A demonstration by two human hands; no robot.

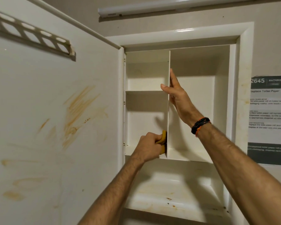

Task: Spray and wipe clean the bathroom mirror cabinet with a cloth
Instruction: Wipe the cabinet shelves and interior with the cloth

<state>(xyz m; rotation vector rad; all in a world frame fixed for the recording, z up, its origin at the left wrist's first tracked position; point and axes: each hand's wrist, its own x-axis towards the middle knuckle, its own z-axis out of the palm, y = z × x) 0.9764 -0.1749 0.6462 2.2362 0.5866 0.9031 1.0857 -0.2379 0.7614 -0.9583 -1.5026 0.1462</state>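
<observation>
The white mirror cabinet (pixel 234 98) stands open in the wall, with nothing on its shelves. A thin vertical divider (pixel 168 120) splits its upper part. My left hand (pixel 148 147) grips a yellow cloth (pixel 163 139) and presses it against the divider's left face, low down. My right hand (pixel 174 88) holds the divider's front edge higher up, thumb on the left side and straight fingers on the right. The cabinet door (pixel 55 119) is swung open at the left, its inner face smeared with orange-brown stains. No spray bottle is in view.
A short shelf (pixel 144 91) crosses the left compartment. The bottom shelf (pixel 169 197) carries rust spots and yellow marks. A slotted rack (pixel 32 34) is fixed high on the door. A paper notice (pixel 269 117) hangs on the wall at right, and a tube light (pixel 152 8) sits above.
</observation>
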